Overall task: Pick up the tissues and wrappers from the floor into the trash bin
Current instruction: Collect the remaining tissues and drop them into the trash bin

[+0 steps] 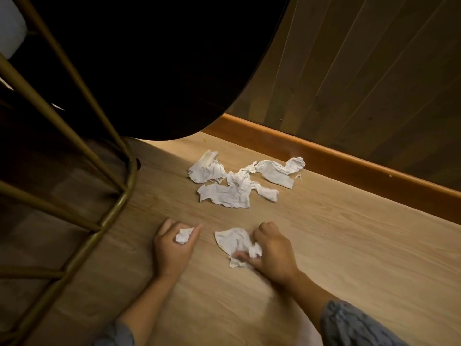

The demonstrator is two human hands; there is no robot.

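Note:
Several crumpled white tissues [239, 181] lie in a loose heap on the wooden floor [349, 245], close to the wall. My left hand [172, 248] rests low on the floor nearer to me, curled around a small tissue ball [183, 235]. To its right, my right hand [272, 253] grips a larger crumpled tissue [233, 242] that still touches the floor. No trash bin shows in the head view.
A gold metal frame [104, 216] of a table or stand rises at the left, under a dark round tabletop [162, 71]. An orange-brown baseboard [349, 166] and wood-panelled wall [374, 71] run behind the tissues.

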